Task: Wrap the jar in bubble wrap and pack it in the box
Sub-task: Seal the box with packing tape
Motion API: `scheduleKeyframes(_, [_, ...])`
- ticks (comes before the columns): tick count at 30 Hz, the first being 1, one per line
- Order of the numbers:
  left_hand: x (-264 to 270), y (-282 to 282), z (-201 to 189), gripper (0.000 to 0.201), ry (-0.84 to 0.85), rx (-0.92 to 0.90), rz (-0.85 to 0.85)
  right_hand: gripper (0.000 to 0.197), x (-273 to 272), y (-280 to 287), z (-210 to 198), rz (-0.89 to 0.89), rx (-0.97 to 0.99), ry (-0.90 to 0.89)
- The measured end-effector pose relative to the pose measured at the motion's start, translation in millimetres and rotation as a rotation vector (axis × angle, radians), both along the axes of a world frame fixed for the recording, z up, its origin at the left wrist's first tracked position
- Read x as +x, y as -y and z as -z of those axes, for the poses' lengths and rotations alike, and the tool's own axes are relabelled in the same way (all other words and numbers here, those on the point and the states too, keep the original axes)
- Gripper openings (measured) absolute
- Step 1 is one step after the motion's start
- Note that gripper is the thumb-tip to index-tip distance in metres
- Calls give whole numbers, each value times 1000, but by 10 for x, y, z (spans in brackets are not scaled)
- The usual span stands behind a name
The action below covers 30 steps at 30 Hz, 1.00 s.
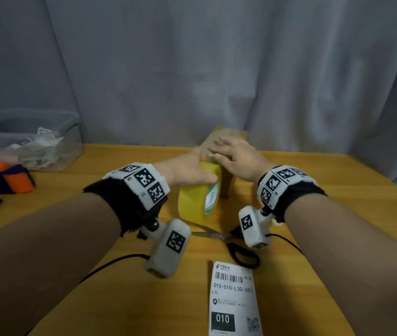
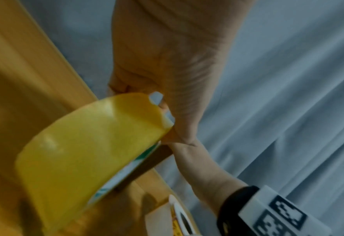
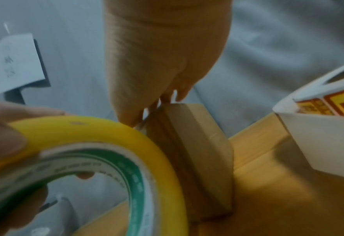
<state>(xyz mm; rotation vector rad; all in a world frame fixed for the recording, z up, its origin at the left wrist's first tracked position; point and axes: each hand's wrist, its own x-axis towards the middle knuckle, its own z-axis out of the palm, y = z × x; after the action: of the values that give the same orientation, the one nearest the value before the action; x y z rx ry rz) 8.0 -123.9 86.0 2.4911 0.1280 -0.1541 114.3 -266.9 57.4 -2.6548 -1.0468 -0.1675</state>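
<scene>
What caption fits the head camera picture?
Left hand holds the yellow tape roll against the closed cardboard box while the right hand presses its top.

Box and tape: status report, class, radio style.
Left hand grips tape roll. Right hand flat on closed box. Scissors nearby, nothing blocking.

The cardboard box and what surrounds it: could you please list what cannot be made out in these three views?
- Jar: unseen in any view; the closed cardboard box would hide it.
- Box top, head view: mostly covered by the right hand.
- Tape's free end: blurred in both wrist views beyond the tape roll that the left hand grips.
- Scissors: partly hidden by the wrist cameras.
- Shipping label: cut off by the bottom edge.
</scene>
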Motion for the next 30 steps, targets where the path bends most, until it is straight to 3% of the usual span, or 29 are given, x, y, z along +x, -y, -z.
scheduleKeyframes(2, [-27,-82,-35,50,62,41,-1,40,28,-54,8,-18,-6,-49])
scheduleKeyframes(6, [-59,-306,-124,35,156,-5,-64,40,41,-128,-43,85,-53,77])
scheduleKeyframes(11, [-56,-432,-129,49,128,173,8,22,35,-263,65,106,-13,-8])
scheduleKeyframes(17, [-49,-399,-4,52,112,337,142,52,55,-296,98,141,-190,22])
scheduleKeyframes(24, [-103,-481,-79,53,-86,536,191,54,-3,-330,85,182,-191,10])
scheduleKeyframes(30, [-86,-486,-42,56,-7,616,212,59,-62,-345,125,229,-168,33])
